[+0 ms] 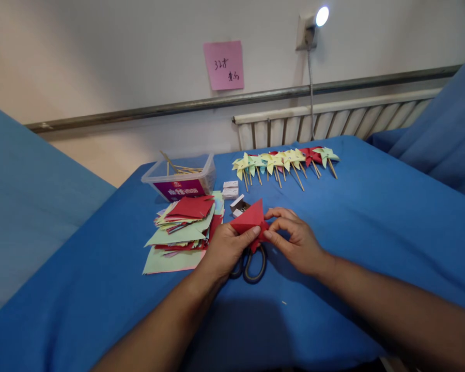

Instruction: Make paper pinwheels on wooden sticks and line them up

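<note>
both hands pinch a folded red paper triangle just above the middle of the tabletop, which is draped in blue cloth. the left hand clamps the lower left part between thumb and fingers; the right hand nips the right-hand corner with thumb and forefinger, its other fingers curled loosely.

the paper looks thin and very light, stiff enough to keep a crease but easy to crumple or tear, so a fingertip hold near the corners and along the folds probably suits it better than a full grip.

a pair of scissors lies under the hands, handles toward the near edge. just left sits a loose stack of red and green paper sheets, and behind it a clear plastic box with wooden sticks. small white boxes lie between them. a row of finished pinwheels lines the far edge.
</note>
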The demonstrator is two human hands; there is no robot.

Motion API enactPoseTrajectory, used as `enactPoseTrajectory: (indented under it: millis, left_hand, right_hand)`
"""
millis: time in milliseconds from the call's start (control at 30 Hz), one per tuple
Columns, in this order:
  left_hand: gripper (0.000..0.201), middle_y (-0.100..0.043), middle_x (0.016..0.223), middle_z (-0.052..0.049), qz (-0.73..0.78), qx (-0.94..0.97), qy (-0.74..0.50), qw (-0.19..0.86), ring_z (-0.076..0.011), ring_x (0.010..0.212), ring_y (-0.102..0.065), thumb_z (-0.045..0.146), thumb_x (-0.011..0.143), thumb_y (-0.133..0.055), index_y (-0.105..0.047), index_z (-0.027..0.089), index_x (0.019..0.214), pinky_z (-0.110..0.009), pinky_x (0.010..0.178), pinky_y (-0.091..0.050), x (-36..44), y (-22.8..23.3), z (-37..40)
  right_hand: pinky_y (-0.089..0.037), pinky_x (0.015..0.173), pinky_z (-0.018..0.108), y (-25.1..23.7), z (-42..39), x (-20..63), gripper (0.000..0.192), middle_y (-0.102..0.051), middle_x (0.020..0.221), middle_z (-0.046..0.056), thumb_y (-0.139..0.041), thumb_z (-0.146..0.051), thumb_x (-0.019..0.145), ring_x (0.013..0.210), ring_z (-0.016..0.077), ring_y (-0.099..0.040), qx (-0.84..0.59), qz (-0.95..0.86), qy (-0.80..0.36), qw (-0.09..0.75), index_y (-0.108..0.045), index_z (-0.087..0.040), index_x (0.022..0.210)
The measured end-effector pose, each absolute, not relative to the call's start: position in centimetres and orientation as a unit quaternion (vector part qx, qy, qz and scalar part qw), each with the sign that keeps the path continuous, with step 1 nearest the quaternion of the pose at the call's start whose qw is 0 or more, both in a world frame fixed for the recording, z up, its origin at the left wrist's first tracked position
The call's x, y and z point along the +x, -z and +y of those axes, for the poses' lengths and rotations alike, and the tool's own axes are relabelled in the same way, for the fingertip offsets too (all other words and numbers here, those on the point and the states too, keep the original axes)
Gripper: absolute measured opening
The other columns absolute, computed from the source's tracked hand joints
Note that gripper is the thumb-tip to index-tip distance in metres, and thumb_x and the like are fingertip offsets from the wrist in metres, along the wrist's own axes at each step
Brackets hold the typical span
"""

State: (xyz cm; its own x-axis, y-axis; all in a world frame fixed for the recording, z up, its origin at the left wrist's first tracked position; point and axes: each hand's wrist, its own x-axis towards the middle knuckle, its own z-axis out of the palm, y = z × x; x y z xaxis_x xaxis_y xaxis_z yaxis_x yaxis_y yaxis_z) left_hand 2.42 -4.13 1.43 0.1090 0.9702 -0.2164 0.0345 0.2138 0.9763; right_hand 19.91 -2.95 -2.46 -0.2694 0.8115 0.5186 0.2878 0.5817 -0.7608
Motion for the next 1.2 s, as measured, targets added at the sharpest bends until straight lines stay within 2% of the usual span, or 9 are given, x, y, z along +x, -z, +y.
enactPoseTrajectory:
  millis: [400, 533, 667, 800, 900, 1067, 1200]
  left_hand:
    - [0.025, -0.067, 0.067, -0.005, 0.528, 0.496, -0.401, 0.561, -0.0130, 0.058, -0.053, 0.038, 0.066, -0.078, -0.075, 0.014, 0.071, -0.022, 0.056, -0.041, 2.2, -1.6, -4.0]
    - [0.019, -0.069, 0.072, -0.006, 0.525, 0.467, -0.405, 0.585, -0.0143, 0.061, -0.057, 0.030, 0.063, -0.078, -0.075, 0.015, 0.075, -0.023, 0.059, -0.044, 2.0, -1.8, -4.0]
    - [0.016, -0.068, 0.068, -0.005, 0.522, 0.484, -0.358, 0.604, -0.0133, 0.059, -0.055, 0.027, 0.062, -0.076, -0.073, 0.014, 0.071, -0.022, 0.057, -0.042, 1.5, -2.2, -4.1]
    - [0.019, -0.065, 0.066, -0.004, 0.499, 0.513, -0.299, 0.631, -0.0123, 0.056, -0.052, 0.028, 0.063, -0.075, -0.072, 0.012, 0.073, -0.022, 0.054, -0.039, 1.4, -2.3, -4.2]
    - [0.018, -0.062, 0.063, -0.003, 0.495, 0.536, -0.270, 0.628, -0.0108, 0.053, -0.050, 0.027, 0.064, -0.073, -0.071, 0.012, 0.073, -0.022, 0.053, -0.037, 1.4, -2.2, -4.2]
    - [0.017, -0.060, 0.061, -0.002, 0.500, 0.561, -0.257, 0.608, -0.0101, 0.051, -0.047, 0.028, 0.066, -0.071, -0.071, 0.013, 0.072, -0.023, 0.051, -0.035, 1.4, -1.9, -4.0]
    - [0.017, -0.064, 0.066, -0.004, 0.506, 0.548, -0.275, 0.606, -0.0122, 0.057, -0.054, 0.027, 0.065, -0.073, -0.071, 0.012, 0.074, -0.024, 0.057, -0.041, 1.6, -1.8, -4.0]
  right_hand:
    - [-0.044, 0.093, 0.041, 2.5, -3.1, 19.8, 0.013, -0.064, 0.106, 0.005, -0.062, -0.027, 0.085, 0.103, 0.0210, -0.059, -0.366, -0.716, -0.334, 0.491, -0.062, -0.022, 0.073]
    - [-0.048, 0.085, 0.037, 2.6, -2.3, 19.9, 0.020, -0.066, 0.095, 0.005, -0.064, -0.042, 0.083, 0.091, 0.0200, -0.063, -0.396, -0.570, -0.500, 0.519, -0.063, -0.023, 0.086]
    - [-0.051, 0.077, 0.033, 2.6, -1.4, 20.3, 0.035, -0.069, 0.093, 0.006, -0.066, -0.053, 0.078, 0.082, 0.0178, -0.065, -0.381, -0.429, -0.654, 0.493, -0.062, -0.022, 0.094]
    - [-0.050, 0.070, 0.029, 2.3, -1.7, 20.5, 0.037, -0.069, 0.083, 0.002, -0.075, -0.045, 0.073, 0.071, 0.0142, -0.065, -0.312, -0.467, -0.718, 0.411, -0.063, -0.021, 0.099]
    - [-0.051, 0.068, 0.028, 2.2, -2.2, 20.2, 0.040, -0.070, 0.085, 0.001, -0.080, -0.036, 0.069, 0.070, 0.0128, -0.065, -0.264, -0.484, -0.748, 0.369, -0.061, -0.020, 0.099]
    - [-0.051, 0.064, 0.025, 2.4, -2.4, 19.8, 0.038, -0.069, 0.080, -0.002, -0.081, -0.031, 0.067, 0.066, 0.0116, -0.065, -0.261, -0.498, -0.747, 0.356, -0.059, -0.020, 0.095]
    - [-0.052, 0.065, 0.025, 2.7, -2.4, 19.6, 0.037, -0.069, 0.081, -0.002, -0.081, -0.030, 0.066, 0.067, 0.0113, -0.065, -0.268, -0.490, -0.741, 0.372, -0.058, -0.020, 0.094]
